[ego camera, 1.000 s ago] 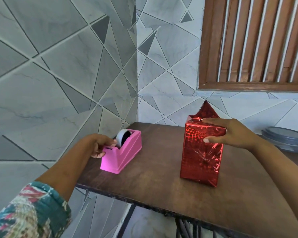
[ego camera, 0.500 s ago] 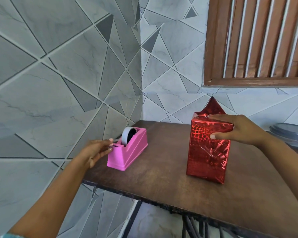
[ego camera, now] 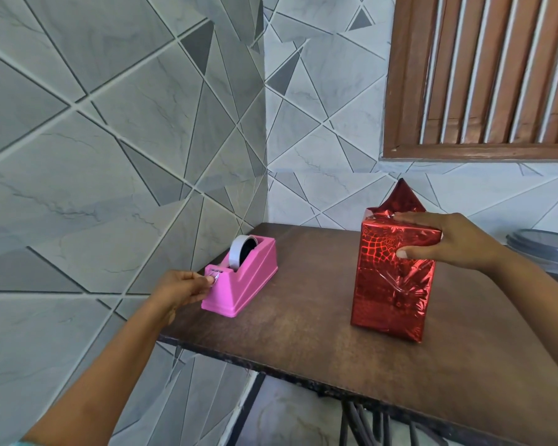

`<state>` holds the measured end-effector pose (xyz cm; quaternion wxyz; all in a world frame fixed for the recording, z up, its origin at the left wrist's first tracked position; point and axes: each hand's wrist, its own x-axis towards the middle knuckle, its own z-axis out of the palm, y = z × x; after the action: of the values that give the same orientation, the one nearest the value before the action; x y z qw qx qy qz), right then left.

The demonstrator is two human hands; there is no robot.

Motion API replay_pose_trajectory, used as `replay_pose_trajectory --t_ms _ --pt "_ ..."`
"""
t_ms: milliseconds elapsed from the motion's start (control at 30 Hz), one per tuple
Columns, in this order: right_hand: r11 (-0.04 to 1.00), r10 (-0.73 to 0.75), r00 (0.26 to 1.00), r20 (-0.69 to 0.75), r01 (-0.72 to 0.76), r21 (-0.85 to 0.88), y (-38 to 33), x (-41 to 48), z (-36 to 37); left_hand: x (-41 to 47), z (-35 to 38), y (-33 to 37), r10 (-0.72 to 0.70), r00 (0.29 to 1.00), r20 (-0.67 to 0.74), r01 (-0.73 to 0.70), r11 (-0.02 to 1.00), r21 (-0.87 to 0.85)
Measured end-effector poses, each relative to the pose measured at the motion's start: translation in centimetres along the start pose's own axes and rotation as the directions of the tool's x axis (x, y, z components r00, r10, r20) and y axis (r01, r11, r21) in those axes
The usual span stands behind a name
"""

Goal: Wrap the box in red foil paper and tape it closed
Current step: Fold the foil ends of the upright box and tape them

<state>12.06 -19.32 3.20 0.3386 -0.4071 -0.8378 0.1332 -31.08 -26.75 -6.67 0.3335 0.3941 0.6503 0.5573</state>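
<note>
The box wrapped in red foil paper (ego camera: 390, 284) stands upright on the brown table (ego camera: 303, 333), right of centre. A pointed foil flap (ego camera: 401, 196) sticks up behind its top. My right hand (ego camera: 445, 241) holds the box's top, fingers flat across it and thumb on the front face. A pink tape dispenser (ego camera: 242, 281) with a white tape roll (ego camera: 240, 254) sits at the table's left edge. My left hand (ego camera: 182, 288) pinches the tape end at the dispenser's cutter.
Grey tiled walls meet in a corner close behind the table. A grey lidded container (ego camera: 545, 252) lies at the far right. A wooden slatted window (ego camera: 484, 75) hangs above the box. The table's front edge drops off to dark metal legs.
My left hand drew back a little from the dispenser, then closed its fingers on the tape end at the cutter. My right hand and the box stayed in place.
</note>
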Motion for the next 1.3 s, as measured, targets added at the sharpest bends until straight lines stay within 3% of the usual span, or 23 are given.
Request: replay_pose_trajectory --t_ms 433,533,667,867,1000,1133,1200,1300 --pt "1.000 0.001 1.000 0.010 -0.001 -0.007 -0.1 -0.2 -0.1 -0.3 0.6 0.5 -0.047 0.999 0.006 0.048 0.996 -0.075" --pt "1.000 0.016 1.000 0.014 -0.016 -0.010 -0.1 -0.4 -0.3 -0.2 0.9 0.6 -0.031 0.999 -0.014 0.031 0.999 0.024" --pt "1.000 0.025 0.999 0.021 -0.025 -0.018 0.2 -0.4 -0.3 -0.4 1.2 0.6 0.143 0.985 -0.100 -0.104 0.942 0.319" --pt "1.000 0.019 0.999 0.029 -0.018 -0.016 -0.1 -0.3 -0.2 -0.2 0.6 -0.8 0.077 0.997 -0.012 -0.076 0.996 0.037" --pt "1.000 0.019 1.000 0.017 -0.019 -0.009 -0.4 -0.4 -0.1 0.7 0.3 -1.0 0.064 0.998 -0.011 -0.064 0.998 0.009" --pt "0.999 0.036 0.999 0.019 -0.036 -0.013 -0.4 -0.5 -0.2 1.2 -0.6 -2.0 0.011 1.000 -0.022 -0.009 0.993 0.116" --pt "0.999 0.039 0.999 0.024 -0.038 -0.020 -0.6 -0.5 -0.3 0.8 -1.3 -2.7 -0.004 1.000 -0.020 0.006 0.998 0.064" --pt "0.998 0.056 0.998 0.029 -0.056 -0.028 -0.3 -0.3 -0.4 -0.5 -1.7 -0.4 0.128 0.989 -0.077 -0.129 0.991 -0.018"
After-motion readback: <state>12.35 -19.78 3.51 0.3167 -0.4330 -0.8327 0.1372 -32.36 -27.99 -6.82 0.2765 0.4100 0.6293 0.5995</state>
